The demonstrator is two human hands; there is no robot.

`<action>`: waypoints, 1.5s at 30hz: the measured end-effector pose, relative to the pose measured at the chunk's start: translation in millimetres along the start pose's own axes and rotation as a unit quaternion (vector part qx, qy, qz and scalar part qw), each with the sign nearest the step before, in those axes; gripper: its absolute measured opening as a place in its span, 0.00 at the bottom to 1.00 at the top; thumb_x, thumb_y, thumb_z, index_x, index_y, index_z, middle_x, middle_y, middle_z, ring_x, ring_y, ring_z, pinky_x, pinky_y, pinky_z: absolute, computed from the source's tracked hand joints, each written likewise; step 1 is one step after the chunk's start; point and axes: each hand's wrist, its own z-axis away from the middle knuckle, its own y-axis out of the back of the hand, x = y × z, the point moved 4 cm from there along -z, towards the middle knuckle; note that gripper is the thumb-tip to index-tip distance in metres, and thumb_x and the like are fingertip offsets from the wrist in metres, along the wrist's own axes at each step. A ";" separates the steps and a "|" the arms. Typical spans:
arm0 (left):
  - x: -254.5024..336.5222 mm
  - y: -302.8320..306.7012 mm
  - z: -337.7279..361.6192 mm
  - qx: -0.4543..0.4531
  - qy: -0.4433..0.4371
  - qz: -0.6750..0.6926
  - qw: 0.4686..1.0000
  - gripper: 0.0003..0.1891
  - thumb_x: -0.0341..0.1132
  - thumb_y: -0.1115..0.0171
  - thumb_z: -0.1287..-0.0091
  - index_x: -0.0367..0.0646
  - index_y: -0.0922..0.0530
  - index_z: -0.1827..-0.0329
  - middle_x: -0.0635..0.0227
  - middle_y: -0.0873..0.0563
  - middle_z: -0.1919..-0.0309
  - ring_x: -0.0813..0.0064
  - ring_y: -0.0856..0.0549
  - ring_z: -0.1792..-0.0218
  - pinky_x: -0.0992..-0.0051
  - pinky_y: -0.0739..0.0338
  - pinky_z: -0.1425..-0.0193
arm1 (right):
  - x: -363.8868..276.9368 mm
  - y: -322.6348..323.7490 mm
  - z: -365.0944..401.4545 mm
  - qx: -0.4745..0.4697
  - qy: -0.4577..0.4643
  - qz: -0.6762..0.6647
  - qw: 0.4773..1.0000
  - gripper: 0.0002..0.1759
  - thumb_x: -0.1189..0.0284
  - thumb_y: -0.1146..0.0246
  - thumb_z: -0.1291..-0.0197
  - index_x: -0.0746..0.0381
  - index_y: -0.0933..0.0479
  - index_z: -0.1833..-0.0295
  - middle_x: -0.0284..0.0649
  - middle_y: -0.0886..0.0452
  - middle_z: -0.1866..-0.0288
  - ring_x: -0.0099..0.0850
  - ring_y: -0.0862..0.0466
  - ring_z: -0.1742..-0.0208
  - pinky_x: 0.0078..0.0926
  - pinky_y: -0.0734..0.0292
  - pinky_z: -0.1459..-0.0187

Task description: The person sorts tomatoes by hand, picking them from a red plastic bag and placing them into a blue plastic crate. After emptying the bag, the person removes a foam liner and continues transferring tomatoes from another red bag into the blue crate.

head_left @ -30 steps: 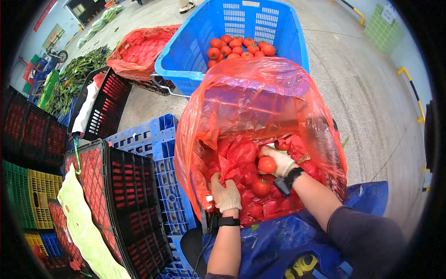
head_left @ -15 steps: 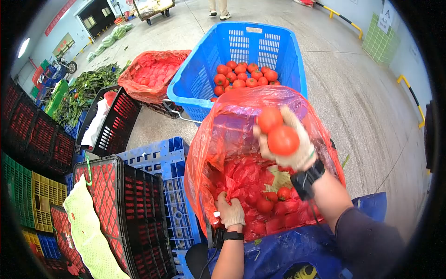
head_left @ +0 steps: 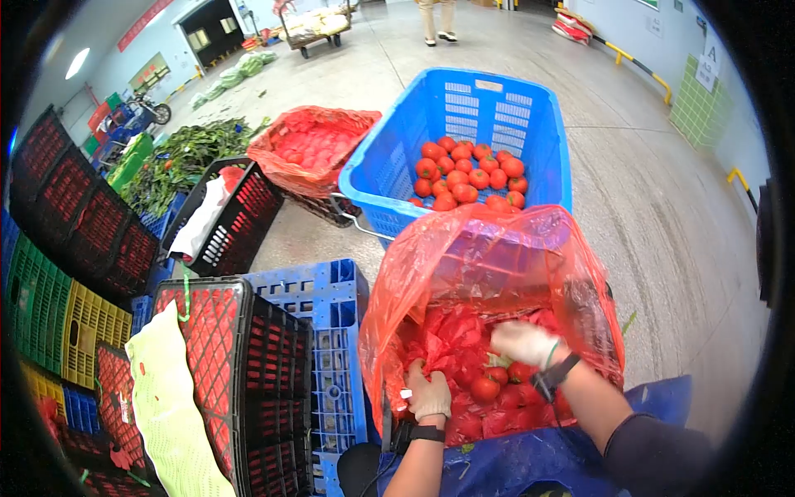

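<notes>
My left hand (head_left: 430, 393), in a pale knit glove, is closed on bunched red plastic film (head_left: 454, 333) at the near left of a lined container. My right hand (head_left: 523, 344), gloved too, reaches into the same container just above several tomatoes (head_left: 487, 388). Motion blurs its fingers, and whether they hold anything is not visible. A translucent red plastic bag (head_left: 397, 290) lines the container and stands up around its rim. Beyond it, a blue basket (head_left: 556, 157) holds many loose tomatoes (head_left: 464, 193).
Stacked black crates (head_left: 273, 373) and a blue pallet (head_left: 335, 348) stand on my left. Farther back are a red-bagged crate (head_left: 310, 149), a black crate (head_left: 263, 199) and leafy greens (head_left: 195, 153). A person (head_left: 436, 21) stands far ahead. A loaded trolley (head_left: 315, 29) is at the back.
My right hand has moved down into the lined container; the two tomatoes it held no longer show in it. My left hand keeps its grip. The camera view has shifted.
</notes>
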 end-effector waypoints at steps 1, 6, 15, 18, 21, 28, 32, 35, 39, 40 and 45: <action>5.2 2.9 2.5 -0.004 0.004 -0.007 1.000 0.24 0.33 0.45 0.43 0.34 0.25 0.42 0.44 0.21 0.47 0.49 0.22 0.44 0.62 0.30 0.36 | -8.1 -27.7 12.8 -0.004 -0.151 -0.017 0.988 0.27 0.50 0.42 0.43 0.63 0.21 0.52 0.55 0.19 0.53 0.49 0.20 0.49 0.40 0.26 0.46; 5.9 4.0 2.4 -0.010 0.019 -0.004 1.000 0.24 0.34 0.45 0.42 0.35 0.26 0.41 0.45 0.21 0.46 0.49 0.22 0.43 0.62 0.30 0.36 | -47.3 -63.0 -1.0 -0.065 -0.343 -0.055 0.936 0.45 0.42 0.40 0.45 0.69 0.33 0.36 0.62 0.22 0.44 0.52 0.22 0.40 0.41 0.29 0.39; -2.4 -0.1 0.5 -0.003 0.007 0.009 1.000 0.24 0.37 0.46 0.41 0.42 0.25 0.40 0.46 0.22 0.43 0.46 0.22 0.44 0.58 0.29 0.37 | -22.8 -83.5 -28.2 -0.058 -0.416 -0.036 0.907 0.41 0.49 0.34 0.46 0.68 0.33 0.36 0.55 0.21 0.42 0.46 0.21 0.39 0.37 0.27 0.39; -1.9 -1.3 0.4 -0.009 0.016 0.022 1.000 0.24 0.37 0.46 0.41 0.42 0.26 0.39 0.46 0.23 0.42 0.46 0.23 0.42 0.58 0.30 0.36 | -17.7 -87.2 -22.7 -0.027 -0.398 -0.019 0.917 0.32 0.53 0.36 0.43 0.67 0.27 0.41 0.56 0.20 0.45 0.47 0.20 0.42 0.39 0.26 0.41; 6.9 4.9 3.0 -0.023 0.039 0.026 0.999 0.25 0.38 0.45 0.41 0.40 0.26 0.39 0.45 0.23 0.41 0.47 0.24 0.40 0.60 0.30 0.35 | -4.8 -83.9 -15.1 0.067 -0.349 -0.151 0.922 0.21 0.61 0.37 0.41 0.67 0.22 0.51 0.50 0.15 0.56 0.43 0.17 0.51 0.36 0.24 0.48; -8.1 -31.8 7.1 -0.196 0.156 0.427 0.869 0.28 0.39 0.36 0.38 0.38 0.31 0.35 0.60 0.18 0.48 0.65 0.19 0.47 0.67 0.25 0.41 | -77.3 -53.2 -24.7 0.020 -0.117 -0.406 0.906 0.07 0.72 0.41 0.39 0.63 0.22 0.58 0.32 0.21 0.67 0.22 0.23 0.62 0.23 0.26 0.59; -12.0 -29.0 -4.1 -0.171 0.086 0.477 0.858 0.28 0.31 0.36 0.39 0.39 0.32 0.34 0.62 0.18 0.47 0.66 0.19 0.48 0.69 0.25 0.42 | -53.0 -42.9 -50.3 -0.122 -0.114 -0.285 0.944 0.08 0.70 0.38 0.42 0.63 0.18 0.63 0.35 0.18 0.68 0.22 0.21 0.64 0.24 0.25 0.60; -20.5 -15.8 -9.1 -0.049 0.083 0.272 0.957 0.26 0.31 0.40 0.39 0.36 0.30 0.36 0.58 0.18 0.46 0.62 0.19 0.47 0.67 0.26 0.41 | -50.6 -20.4 -69.3 0.038 -0.231 -0.114 0.965 0.18 0.58 0.35 0.47 0.63 0.17 0.62 0.48 0.15 0.62 0.39 0.16 0.57 0.36 0.22 0.55; -15.3 -3.6 -5.5 0.004 0.062 0.072 0.996 0.25 0.31 0.46 0.40 0.38 0.29 0.37 0.49 0.19 0.47 0.52 0.20 0.45 0.65 0.29 0.38 | -38.5 -65.3 -73.8 0.153 -0.146 0.167 0.963 0.28 0.50 0.37 0.48 0.58 0.19 0.48 0.51 0.18 0.48 0.51 0.18 0.48 0.56 0.33 0.39; -8.9 1.1 -3.8 -0.006 0.067 0.026 0.997 0.25 0.30 0.47 0.40 0.40 0.29 0.37 0.47 0.19 0.47 0.50 0.20 0.45 0.64 0.30 0.37 | -54.2 -78.0 -65.7 0.233 -0.021 0.280 0.931 0.28 0.50 0.37 0.48 0.57 0.19 0.47 0.50 0.18 0.47 0.52 0.19 0.46 0.64 0.40 0.35; -4.1 -12.7 2.9 -0.111 -0.026 -0.162 0.980 0.26 0.33 0.45 0.40 0.43 0.30 0.36 0.41 0.28 0.39 0.41 0.27 0.39 0.56 0.31 0.35 | -78.9 -107.2 -25.9 -0.230 -0.113 0.162 0.953 0.21 0.57 0.45 0.42 0.58 0.17 0.52 0.49 0.16 0.51 0.50 0.20 0.44 0.71 0.49 0.34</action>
